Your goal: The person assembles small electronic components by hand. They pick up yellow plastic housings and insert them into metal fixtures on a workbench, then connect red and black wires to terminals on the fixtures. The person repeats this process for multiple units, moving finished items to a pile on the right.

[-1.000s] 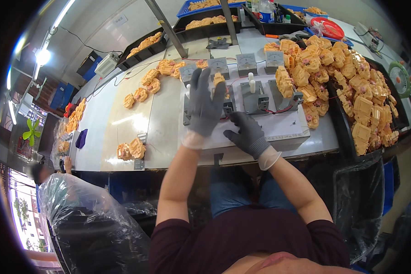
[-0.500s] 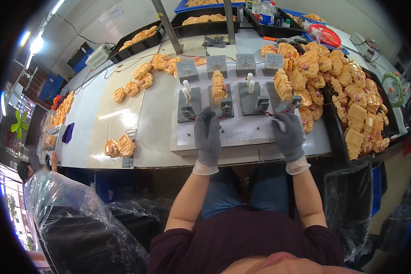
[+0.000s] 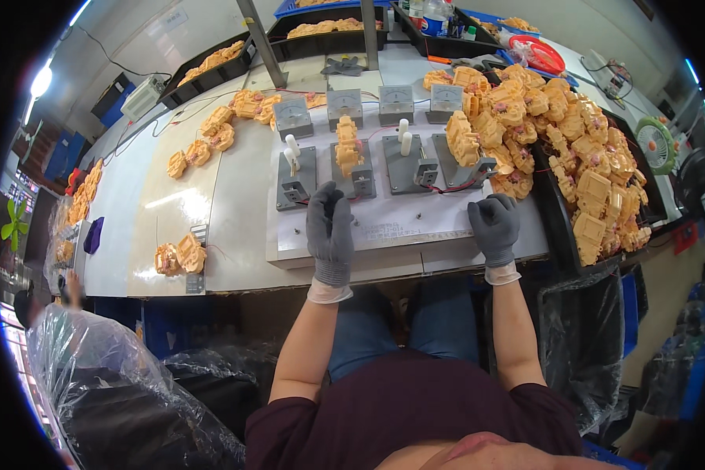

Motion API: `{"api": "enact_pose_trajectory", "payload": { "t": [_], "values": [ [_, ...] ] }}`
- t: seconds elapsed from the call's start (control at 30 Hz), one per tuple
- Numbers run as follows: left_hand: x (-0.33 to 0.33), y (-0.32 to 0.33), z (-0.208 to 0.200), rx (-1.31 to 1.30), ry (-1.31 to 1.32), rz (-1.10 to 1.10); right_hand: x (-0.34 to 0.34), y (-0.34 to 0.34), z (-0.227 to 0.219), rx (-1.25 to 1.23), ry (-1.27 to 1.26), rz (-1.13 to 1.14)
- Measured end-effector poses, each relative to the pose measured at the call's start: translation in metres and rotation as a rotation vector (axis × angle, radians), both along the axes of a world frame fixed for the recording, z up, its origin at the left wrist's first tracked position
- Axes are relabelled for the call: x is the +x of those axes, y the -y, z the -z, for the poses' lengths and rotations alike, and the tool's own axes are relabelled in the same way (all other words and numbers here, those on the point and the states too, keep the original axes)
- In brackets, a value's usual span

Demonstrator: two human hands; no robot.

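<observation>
A white test board lies before me with a row of grey clamp fixtures, each with a dial meter behind it. One orange-yellow plastic housing stands on the second fixture from the left. Another housing sits upright on the rightmost fixture. My gloved left hand is over the board's front, just below the second fixture, fingers raised and apart, holding nothing. Over the board's right front corner, my gloved right hand has its fingers curled in, with nothing visible in them. The first and third fixtures carry only white pegs.
A large heap of housings fills a black tray at right. Two housings lie at the left front, others in a line farther back. Black trays, bottles and a red basket stand behind. A person is at far left.
The whole view has shifted, moving the bench leftward in the picture. My right hand has moved rightward from the rightmost fixture and its fingers have curled in. My left hand keeps its place by the board.
</observation>
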State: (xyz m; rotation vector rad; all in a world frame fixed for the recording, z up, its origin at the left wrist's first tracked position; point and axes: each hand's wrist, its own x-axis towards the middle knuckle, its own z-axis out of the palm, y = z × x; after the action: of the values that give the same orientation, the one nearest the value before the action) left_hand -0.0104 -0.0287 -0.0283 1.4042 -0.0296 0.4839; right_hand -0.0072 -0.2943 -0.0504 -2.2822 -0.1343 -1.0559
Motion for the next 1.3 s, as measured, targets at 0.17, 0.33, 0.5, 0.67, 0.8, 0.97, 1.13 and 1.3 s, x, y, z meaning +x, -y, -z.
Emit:
{"api": "enact_pose_trajectory", "payload": {
  "t": [0.17,0.33,0.5,0.67,0.8,0.97,1.13,1.3],
  "values": [
    [-0.003,0.009,0.003,-0.016,0.160,-0.021,-0.002,0.000,-0.002,0.010,-0.027,0.014],
    [-0.020,0.056,-0.005,0.396,0.448,0.171,-0.001,0.001,0.001,0.020,-0.045,0.009],
    [-0.018,0.110,-0.005,0.545,0.689,0.381,-0.001,0.001,0.000,0.019,-0.051,0.009],
    [-0.005,0.140,-0.006,0.495,0.728,0.434,0.002,0.010,0.011,-0.014,-0.098,-0.038],
    [0.005,0.153,-0.008,0.450,0.655,0.344,0.002,0.016,0.015,0.144,-0.076,-0.148],
    [0.013,0.159,-0.004,0.428,0.262,0.322,-0.002,0.019,0.000,-0.127,-0.175,-0.065],
    [0.024,0.156,-0.007,0.313,0.164,0.519,-0.006,0.025,-0.011,-0.043,-0.392,0.049],
    [0.030,0.151,-0.002,0.270,0.109,0.665,0.009,0.045,-0.007,0.105,-0.492,-0.081]
  ]
}}
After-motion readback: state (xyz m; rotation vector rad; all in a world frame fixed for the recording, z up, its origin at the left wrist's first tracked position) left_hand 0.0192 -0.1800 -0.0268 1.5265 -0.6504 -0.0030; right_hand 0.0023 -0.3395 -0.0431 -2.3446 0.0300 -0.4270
